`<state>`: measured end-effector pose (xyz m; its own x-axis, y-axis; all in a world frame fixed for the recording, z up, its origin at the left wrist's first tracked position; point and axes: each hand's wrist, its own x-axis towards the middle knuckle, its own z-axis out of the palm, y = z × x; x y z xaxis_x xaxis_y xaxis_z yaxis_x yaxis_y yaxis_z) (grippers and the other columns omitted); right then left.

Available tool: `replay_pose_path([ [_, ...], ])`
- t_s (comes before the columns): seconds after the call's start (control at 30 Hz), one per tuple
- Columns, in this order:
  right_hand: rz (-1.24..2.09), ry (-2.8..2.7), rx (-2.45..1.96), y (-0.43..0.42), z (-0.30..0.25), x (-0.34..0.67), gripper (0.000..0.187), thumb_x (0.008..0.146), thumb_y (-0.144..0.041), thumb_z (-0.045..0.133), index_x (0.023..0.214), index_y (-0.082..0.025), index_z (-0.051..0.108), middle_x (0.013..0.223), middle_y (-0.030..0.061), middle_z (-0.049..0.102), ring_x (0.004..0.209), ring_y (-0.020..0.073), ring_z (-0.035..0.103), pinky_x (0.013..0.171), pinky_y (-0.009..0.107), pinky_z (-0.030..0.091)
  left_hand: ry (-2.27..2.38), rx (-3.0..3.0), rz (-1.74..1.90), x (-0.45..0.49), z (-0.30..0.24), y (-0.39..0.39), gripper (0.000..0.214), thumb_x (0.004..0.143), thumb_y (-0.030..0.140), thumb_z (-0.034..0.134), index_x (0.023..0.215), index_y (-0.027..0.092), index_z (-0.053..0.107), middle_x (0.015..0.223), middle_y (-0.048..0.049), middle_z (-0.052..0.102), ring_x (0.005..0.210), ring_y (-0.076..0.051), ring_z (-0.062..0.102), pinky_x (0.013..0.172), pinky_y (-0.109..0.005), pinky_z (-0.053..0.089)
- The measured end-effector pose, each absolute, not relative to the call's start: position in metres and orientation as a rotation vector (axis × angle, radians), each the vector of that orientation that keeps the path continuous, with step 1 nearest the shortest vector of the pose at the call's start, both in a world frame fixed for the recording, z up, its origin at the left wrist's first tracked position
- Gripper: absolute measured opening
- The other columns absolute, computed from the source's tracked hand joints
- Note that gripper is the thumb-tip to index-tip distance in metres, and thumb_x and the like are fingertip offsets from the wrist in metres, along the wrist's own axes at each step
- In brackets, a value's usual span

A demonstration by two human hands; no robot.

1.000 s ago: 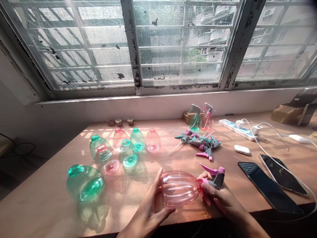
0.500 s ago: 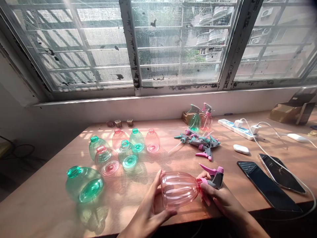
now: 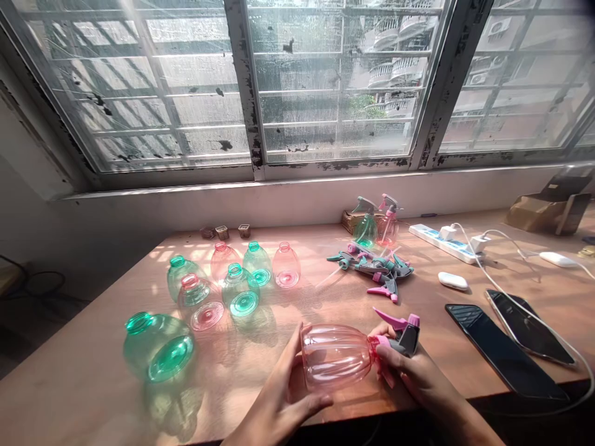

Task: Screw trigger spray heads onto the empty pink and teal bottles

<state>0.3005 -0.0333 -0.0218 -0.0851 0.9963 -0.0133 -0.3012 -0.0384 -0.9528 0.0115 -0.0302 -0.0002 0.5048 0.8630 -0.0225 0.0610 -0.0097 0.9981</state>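
A clear pink bottle (image 3: 337,356) lies on its side in the air above the table's front edge, its neck pointing right. My left hand (image 3: 290,384) cups its base, thumb below and fingers along the far side. At the neck, my right hand (image 3: 409,365) is closed around the pink collar of a grey and pink spray head (image 3: 405,331), which sits against the bottle's mouth. Whether the threads are fully engaged is hidden by the fingers. Beyond the hands lies a heap of loose spray heads (image 3: 379,266) in grey, pink and green.
Several open green and pink bottles stand at left, the nearest a green bottle (image 3: 158,347). Two bottles with spray heads, one a green spray bottle (image 3: 365,226), stand by the wall. At right are two phones (image 3: 504,350), a white case (image 3: 452,281) and a power strip (image 3: 441,243) with cables.
Hardly anything differs. Both hands keep the same hold on the bottle and spray head, and the whole view has shifted very slightly.
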Motion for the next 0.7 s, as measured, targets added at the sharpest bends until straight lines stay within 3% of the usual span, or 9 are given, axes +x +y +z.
replay_pose_path([
  [0.2,1.394,-1.041,-0.974,-0.0327,-0.024,0.3018,0.05,0.084,-0.062,0.09,0.094,-0.019,0.066,0.065,0.0009,0.072,0.049,0.0133,0.055,0.057,0.029,0.042,0.825,1.475,0.827,0.0146,-0.0096,-0.0265,0.103,0.098,0.053,0.077,0.176,0.037,0.012,0.185,-0.0046,0.021,0.17,-0.036,0.024,0.138,-0.052,0.021],
  [0.33,1.395,-1.033,-0.981,-0.0341,-0.0241,0.3013,0.049,0.084,-0.061,0.091,0.093,-0.019,0.066,0.065,0.0008,0.072,0.05,0.0134,0.055,0.059,0.03,0.044,0.826,1.442,0.795,0.0138,-0.0063,-0.027,0.115,0.093,0.054,0.083,0.176,0.036,0.006,0.186,-0.0052,0.018,0.171,-0.036,0.018,0.138,-0.053,0.02],
  [0.43,1.395,-1.029,-0.985,-0.0345,-0.0239,0.3008,0.049,0.083,-0.061,0.091,0.094,-0.019,0.067,0.065,0.0008,0.073,0.05,0.0142,0.055,0.06,0.031,0.045,0.834,1.432,0.779,0.0126,-0.0022,-0.0288,0.109,0.095,0.056,0.079,0.176,0.032,0.011,0.185,-0.0058,0.02,0.171,-0.036,0.015,0.139,-0.054,0.018],
  [0.53,1.39,-1.016,-0.986,-0.0341,-0.0231,0.3004,0.05,0.082,-0.062,0.091,0.092,-0.02,0.066,0.065,0.0007,0.072,0.049,0.0142,0.055,0.059,0.031,0.044,0.836,1.449,0.792,0.0121,-0.0025,-0.0294,0.104,0.095,0.054,0.08,0.176,0.033,0.019,0.185,-0.0053,0.022,0.17,-0.038,0.019,0.138,-0.055,0.022],
  [0.7,1.397,-1.017,-0.973,-0.0337,-0.0228,0.3002,0.049,0.083,-0.061,0.091,0.09,-0.02,0.065,0.065,-0.0001,0.072,0.049,0.0132,0.055,0.06,0.031,0.045,0.819,1.464,0.82,0.0129,-0.0095,-0.0266,0.103,0.099,0.053,0.076,0.176,0.037,0.01,0.183,-0.0072,0.03,0.166,-0.037,0.034,0.137,-0.053,0.026],
])
